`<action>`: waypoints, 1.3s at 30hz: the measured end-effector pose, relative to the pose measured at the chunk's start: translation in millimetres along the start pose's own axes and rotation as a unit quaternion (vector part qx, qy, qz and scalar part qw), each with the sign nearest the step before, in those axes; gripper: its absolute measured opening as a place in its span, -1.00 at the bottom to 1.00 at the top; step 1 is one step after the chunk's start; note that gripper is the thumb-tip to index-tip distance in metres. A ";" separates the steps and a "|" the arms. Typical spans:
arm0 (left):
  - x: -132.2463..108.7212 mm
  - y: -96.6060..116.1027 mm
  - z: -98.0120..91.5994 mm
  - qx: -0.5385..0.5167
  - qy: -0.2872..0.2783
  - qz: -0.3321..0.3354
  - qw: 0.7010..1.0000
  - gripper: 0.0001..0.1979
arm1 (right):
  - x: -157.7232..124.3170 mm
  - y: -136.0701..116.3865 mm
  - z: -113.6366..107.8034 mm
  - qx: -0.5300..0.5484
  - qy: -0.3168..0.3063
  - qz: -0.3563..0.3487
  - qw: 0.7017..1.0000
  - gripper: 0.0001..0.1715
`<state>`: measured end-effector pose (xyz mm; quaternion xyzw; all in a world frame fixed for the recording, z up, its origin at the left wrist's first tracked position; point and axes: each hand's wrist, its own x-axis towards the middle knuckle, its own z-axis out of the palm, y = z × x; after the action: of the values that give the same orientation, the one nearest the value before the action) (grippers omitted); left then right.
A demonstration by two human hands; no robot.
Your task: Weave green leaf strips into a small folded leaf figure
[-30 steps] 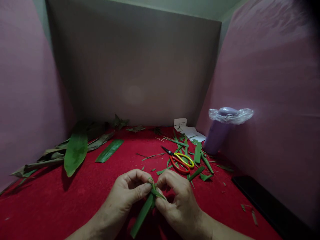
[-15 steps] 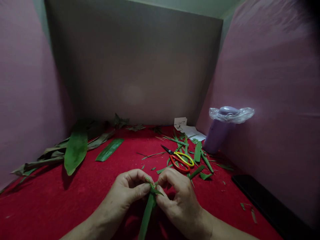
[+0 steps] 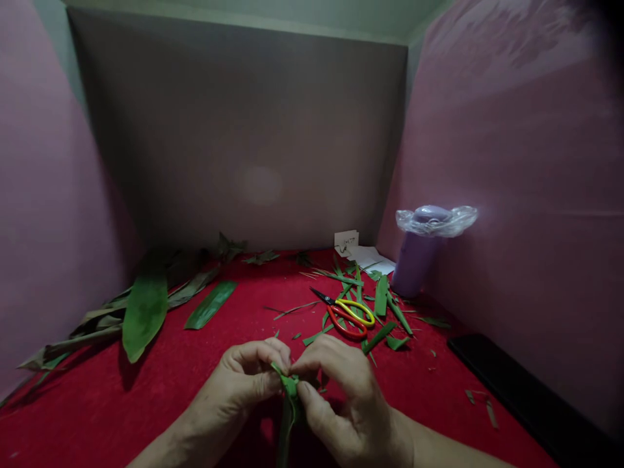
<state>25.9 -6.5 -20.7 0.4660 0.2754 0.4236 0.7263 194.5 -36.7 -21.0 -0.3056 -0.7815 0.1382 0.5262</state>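
Observation:
Close in front of me, a folded green leaf strip [image 3: 289, 389] is pinched between my two hands, its long end hanging down toward the bottom edge. My left hand [image 3: 246, 380] grips its upper left side between thumb and fingers. From the right, my right hand [image 3: 341, 390] has its thumb and fingertips closed around the folded top. The fingers partly hide the fold. Just beyond my right hand lie scissors [image 3: 347, 315] with one red and one yellow handle, blades slightly apart, among cut leaf pieces [image 3: 381, 296].
At the left lie a broad green leaf [image 3: 145, 312], dry leaves [image 3: 100, 325] and a shorter leaf piece [image 3: 211, 305]. A purple bottle [image 3: 414, 263] topped with clear plastic stands by white papers [image 3: 370, 259]. A black flat object [image 3: 517, 390] lies on the red cloth [image 3: 185, 374] at right.
The leaf strip has turned in my hands, its hanging end now edge-on and more upright. My right thumb and fingers have shifted on the fold. The view has tilted slightly.

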 end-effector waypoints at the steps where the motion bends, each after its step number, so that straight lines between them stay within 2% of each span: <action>1: -0.1 0.2 0.3 0.001 0.001 0.002 1.000 -0.92 | 0.9 -1.0 0.2 0.002 -0.004 0.001 1.000 -0.86; 4: -0.5 0.3 0.2 0.005 -0.002 0.014 1.000 -0.93 | 2.3 -2.6 2.1 0.025 -0.003 0.034 0.999 -0.88; 8: -0.8 0.1 -0.5 0.006 -0.001 0.028 1.000 -0.94 | 2.9 -2.2 3.9 0.104 -0.019 0.137 0.985 -0.89; 10: -1.0 0.8 0.1 0.012 -0.002 0.034 0.999 -0.93 | 3.5 -1.7 3.6 0.131 -0.026 0.164 0.977 -0.89; 16: -3.7 3.8 4.1 0.039 -0.001 0.040 0.998 -0.95 | 5.2 -1.4 1.5 0.131 -0.032 0.167 0.977 -0.89; 22: -3.3 1.9 0.4 0.048 0.018 0.041 0.998 -0.99 | 2.7 2.9 2.5 0.136 -0.051 0.192 0.971 -0.85; 27: -2.6 1.2 -0.2 0.035 0.045 -0.014 0.998 -0.85 | 1.5 7.6 4.0 0.133 -0.052 0.205 0.968 -0.83; 33: -1.4 -1.5 -0.2 0.063 0.014 0.012 0.998 -0.75 | 1.1 8.1 6.1 0.103 -0.057 0.195 0.974 -0.84; 39: -3.0 -4.0 2.5 0.075 0.035 -0.001 0.997 -0.80 | -1.0 8.8 5.9 0.085 -0.077 0.194 0.974 -0.86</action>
<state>27.8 -11.1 -23.3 0.5033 0.3322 0.4171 0.6800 192.3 -29.8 -28.9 -0.3939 -0.7310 0.3265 0.4515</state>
